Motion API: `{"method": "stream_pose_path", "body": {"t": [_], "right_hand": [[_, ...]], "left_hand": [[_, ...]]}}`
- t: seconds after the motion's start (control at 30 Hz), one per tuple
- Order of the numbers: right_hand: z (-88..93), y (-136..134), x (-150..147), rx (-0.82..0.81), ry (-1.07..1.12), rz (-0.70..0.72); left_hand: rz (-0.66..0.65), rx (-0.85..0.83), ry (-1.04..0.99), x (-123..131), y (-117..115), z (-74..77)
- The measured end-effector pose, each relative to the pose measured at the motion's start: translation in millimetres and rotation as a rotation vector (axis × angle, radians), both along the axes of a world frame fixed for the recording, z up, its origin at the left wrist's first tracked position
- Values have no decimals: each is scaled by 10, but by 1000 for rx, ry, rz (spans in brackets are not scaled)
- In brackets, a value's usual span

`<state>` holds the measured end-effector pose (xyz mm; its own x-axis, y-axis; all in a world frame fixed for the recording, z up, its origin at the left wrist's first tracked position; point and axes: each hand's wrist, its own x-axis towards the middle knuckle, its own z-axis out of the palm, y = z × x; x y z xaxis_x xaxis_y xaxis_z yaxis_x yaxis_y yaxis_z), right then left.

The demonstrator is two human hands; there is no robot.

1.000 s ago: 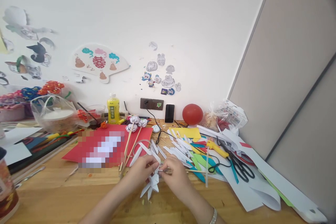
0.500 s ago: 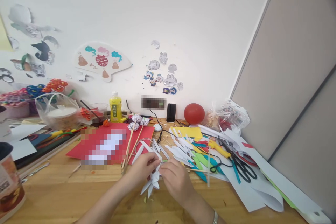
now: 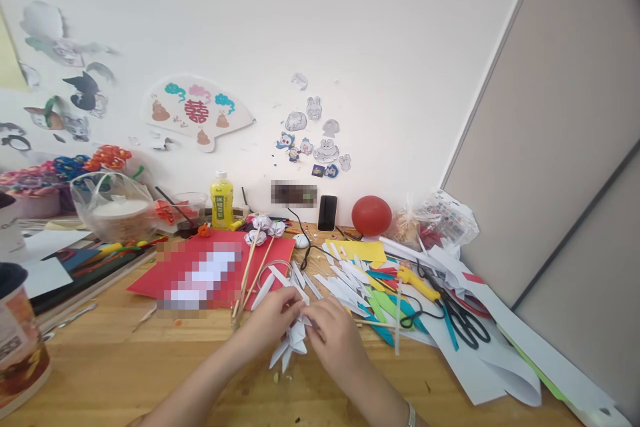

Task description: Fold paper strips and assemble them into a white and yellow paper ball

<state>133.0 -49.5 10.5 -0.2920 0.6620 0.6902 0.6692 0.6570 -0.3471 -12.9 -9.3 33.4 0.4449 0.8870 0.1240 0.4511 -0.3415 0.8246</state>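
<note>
Pinching with fingertips close together, left hand (image 3: 274,317) and right hand (image 3: 332,339) both grip the folded white paper (image 3: 297,333) over the table (image 3: 100,373). Overtight squeeze could crush its folds; careless right-hand swing could scatter loose white strips (image 3: 345,288) beyond.

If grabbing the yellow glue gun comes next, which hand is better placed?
Right, I'd say. The right hand is nearer the yellow glue gun, which lies further right; the left hand would likely have to reach across. Both hands are at the folded white paper.
</note>
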Motion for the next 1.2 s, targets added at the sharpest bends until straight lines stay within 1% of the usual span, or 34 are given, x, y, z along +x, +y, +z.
{"method": "stream_pose_path", "body": {"t": [0.07,0.13,0.2,0.37,0.43,0.53,0.6,0.77,0.83,0.9,0.97,1.1,1.2], "right_hand": [[-32,37,-4,-94,81,-39],[-65,61,-10,-133,127,-36],[-87,62,-18,-88,113,-14],[-87,27,-42,155,-16,19],[-72,22,-47,159,-24,30],[-48,24,-50,60,-39,15],[-40,24,-50,47,-69,7],[-40,7,-30,221,-152,16],[-40,0,-13,247,-153,29],[-39,-3,-2,216,-124,56],[-38,0,-5,123,-77,62],[-31,10,-46,-94,-32,-8],[-20,14,-61,-220,36,-17]], "left_hand": [[5,11,4,1,-2,-3],[6,19,13,9,4,-21],[15,22,23,17,18,-45],[46,8,40,16,44,-66],[36,4,43,8,43,-58],[10,2,40,-1,43,-56],[2,-4,38,-2,52,-70],[2,-39,44,4,82,-104],[4,-46,47,6,79,-95],[11,-34,47,8,71,-79],[23,-10,46,11,61,-65],[41,13,46,15,56,-87],[35,-3,53,14,62,-126]]}}
